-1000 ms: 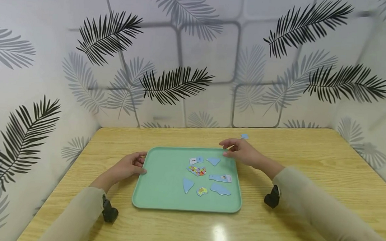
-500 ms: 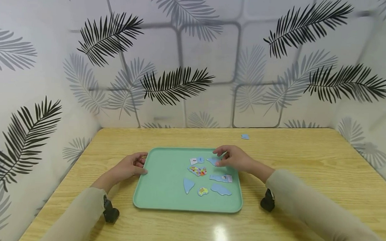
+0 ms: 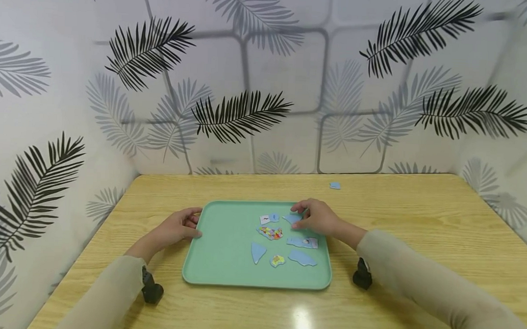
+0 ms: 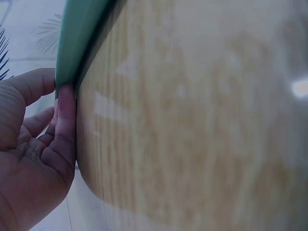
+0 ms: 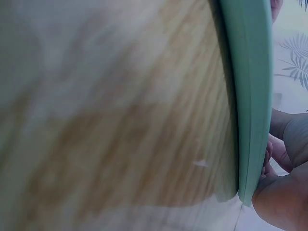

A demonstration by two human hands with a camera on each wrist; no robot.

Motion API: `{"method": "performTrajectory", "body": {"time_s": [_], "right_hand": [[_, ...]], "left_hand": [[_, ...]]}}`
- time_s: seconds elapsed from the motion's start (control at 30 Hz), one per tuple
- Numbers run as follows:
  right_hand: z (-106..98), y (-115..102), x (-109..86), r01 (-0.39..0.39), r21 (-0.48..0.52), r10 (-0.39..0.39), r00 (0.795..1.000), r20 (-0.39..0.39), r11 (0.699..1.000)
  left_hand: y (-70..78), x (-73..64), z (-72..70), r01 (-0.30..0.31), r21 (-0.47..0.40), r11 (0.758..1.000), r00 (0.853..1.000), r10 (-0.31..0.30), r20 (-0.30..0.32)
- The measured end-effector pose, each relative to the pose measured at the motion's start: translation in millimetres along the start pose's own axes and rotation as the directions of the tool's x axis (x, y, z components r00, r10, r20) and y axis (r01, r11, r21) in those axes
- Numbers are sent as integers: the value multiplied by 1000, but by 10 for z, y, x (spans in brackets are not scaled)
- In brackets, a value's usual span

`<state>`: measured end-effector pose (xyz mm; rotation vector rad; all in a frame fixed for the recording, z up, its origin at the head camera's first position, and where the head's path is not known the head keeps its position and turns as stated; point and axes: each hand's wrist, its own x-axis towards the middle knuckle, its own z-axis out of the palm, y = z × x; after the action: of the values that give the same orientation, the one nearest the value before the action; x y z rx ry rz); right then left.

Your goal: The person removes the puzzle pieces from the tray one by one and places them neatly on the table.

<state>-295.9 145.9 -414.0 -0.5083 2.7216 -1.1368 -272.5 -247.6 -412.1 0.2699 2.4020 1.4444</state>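
A light green tray (image 3: 218, 280) lies on the wooden table, with several flat, puzzle-like pieces on it. In the head view my left hand (image 3: 174, 229) is at the tray's left edge. Its thumb and a finger touch the rim, as the left wrist view shows with the hand (image 4: 41, 130) against the green edge. Over the tray's back right corner is my right hand (image 3: 320, 217), thumb and index spread apart around a blue triangular piece (image 3: 291, 218). Part of that piece is hidden by the hand. In the right wrist view the tray wall (image 5: 250, 96) partly hides the fingers.
Other pieces on the tray include a multicoloured piece (image 3: 272, 233), a yellow-patterned piece (image 3: 278, 261), a blue wedge (image 3: 257, 252) and a long printed strip (image 3: 303, 242). A small blue piece (image 3: 335, 186) lies beyond the tray on the table (image 3: 398, 205), near the patterned wall (image 3: 287, 136).
My right hand has moved left and down from the tray's back right rim to the blue triangular piece. The left hand has stayed at the tray's left edge.
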Motion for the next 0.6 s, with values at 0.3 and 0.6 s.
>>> {"method": "performTrajectory", "body": {"time_s": [0.3,0.6], "right_hand": [[17,-16,-2,26,-73,-26,1000,2,997],[10,-61,-23,38,-79,-37,999,12,996]], "left_hand": [[-33,29,-3,-8,10,1000,1000,8,0],[-5,4,1,-16,2,1000,1000,16,2]]}}
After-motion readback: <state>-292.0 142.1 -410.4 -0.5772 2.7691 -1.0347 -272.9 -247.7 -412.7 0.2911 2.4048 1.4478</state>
